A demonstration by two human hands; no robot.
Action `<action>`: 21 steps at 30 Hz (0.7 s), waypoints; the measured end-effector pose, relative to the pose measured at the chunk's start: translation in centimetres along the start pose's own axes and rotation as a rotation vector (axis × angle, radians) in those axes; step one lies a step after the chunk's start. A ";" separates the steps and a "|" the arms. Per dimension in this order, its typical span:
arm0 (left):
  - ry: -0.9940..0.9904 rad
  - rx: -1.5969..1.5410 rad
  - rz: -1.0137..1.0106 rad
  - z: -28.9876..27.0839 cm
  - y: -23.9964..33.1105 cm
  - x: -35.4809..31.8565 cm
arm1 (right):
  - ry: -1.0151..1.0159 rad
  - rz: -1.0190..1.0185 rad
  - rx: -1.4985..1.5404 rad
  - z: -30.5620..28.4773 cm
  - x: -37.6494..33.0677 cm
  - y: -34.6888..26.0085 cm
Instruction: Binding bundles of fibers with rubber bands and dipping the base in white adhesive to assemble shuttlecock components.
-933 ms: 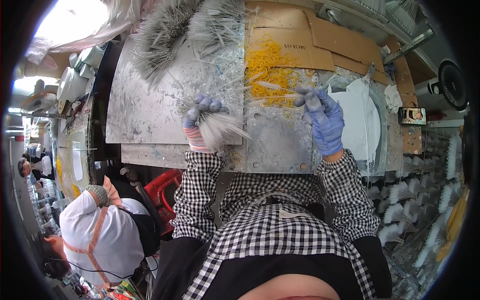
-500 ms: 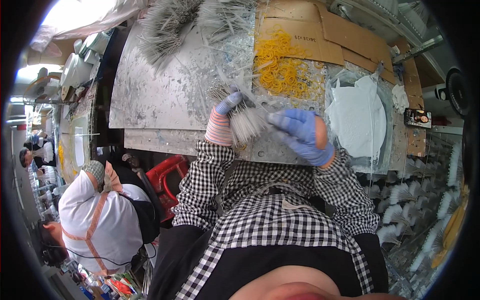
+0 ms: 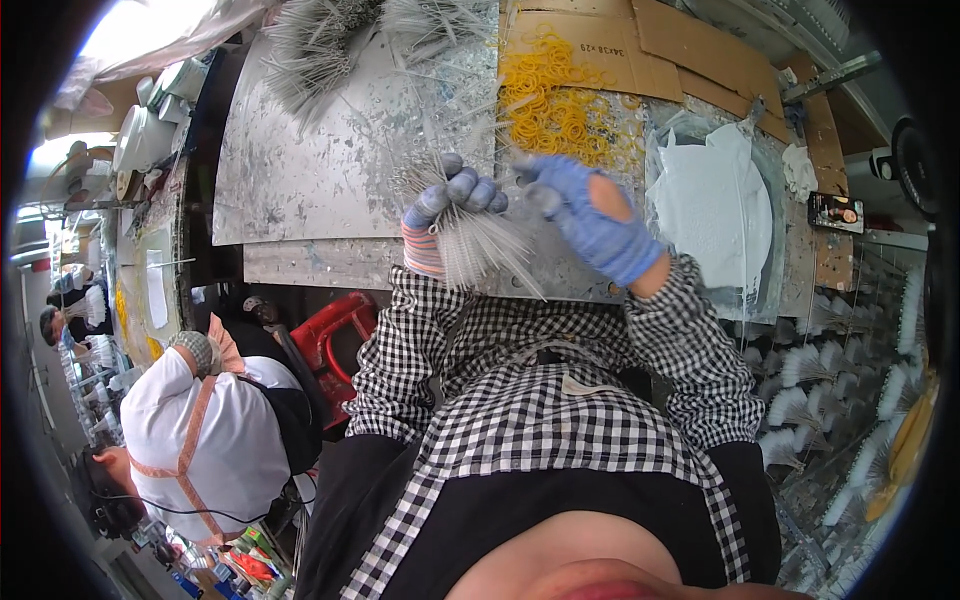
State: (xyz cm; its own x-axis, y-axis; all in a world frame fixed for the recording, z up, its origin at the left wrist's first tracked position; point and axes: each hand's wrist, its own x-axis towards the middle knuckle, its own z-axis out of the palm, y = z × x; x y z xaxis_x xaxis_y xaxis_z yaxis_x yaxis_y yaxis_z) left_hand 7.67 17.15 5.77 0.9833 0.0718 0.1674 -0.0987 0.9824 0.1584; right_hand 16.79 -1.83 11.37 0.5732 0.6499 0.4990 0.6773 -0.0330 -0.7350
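While the left hand [image 3: 452,205] grips a bundle [image 3: 478,245] of thin white sticks, fingers wrapped around its middle, the right hand [image 3: 592,215] meets the bundle's right end; its grip cannot be determined. Both hands hold above the metal table [image 3: 300,170]. Yellow bands [image 3: 555,110] lie far right; loose sticks [image 3: 320,50] far left.

Bundle of thin clear/white bristles [image 3: 478,248], fanned out w/ tips splayed, held above metal bench.
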 end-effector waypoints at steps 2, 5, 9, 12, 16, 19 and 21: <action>-0.122 0.116 -0.057 0.2 0.1 0.3 | -0.390 0.348 -0.196 0.8 -0.8 0.3; -0.103 0.154 -0.052 1.0 1.3 -0.4 | -0.203 0.353 -0.122 -2.0 -2.2 0.9; -0.091 0.163 -0.127 0.8 1.0 -1.4 | 0.030 0.407 0.132 -3.9 -1.3 1.3; -0.078 0.176 -0.194 1.3 -1.2 -2.0 | -0.185 0.500 0.024 -3.2 1.3 -3.2; -0.150 0.106 -0.261 1.6 -3.7 -2.9 | -0.249 1.030 1.103 -2.6 0.3 0.3; 0.016 0.163 -0.313 2.0 -5.0 -4.1 | -0.231 0.960 1.147 0.1 -0.6 0.4; -0.025 0.139 -0.342 1.7 -5.1 -4.3 | -0.138 0.916 0.987 -0.1 -0.4 0.6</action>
State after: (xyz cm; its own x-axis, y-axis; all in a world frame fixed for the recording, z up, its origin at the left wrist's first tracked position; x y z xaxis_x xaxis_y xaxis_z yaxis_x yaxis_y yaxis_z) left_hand 3.70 11.52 5.88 0.9592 -0.2624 0.1057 0.2132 0.9161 0.3396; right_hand 17.00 -2.21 10.84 0.5461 0.7608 -0.3507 -0.5641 0.0244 -0.8254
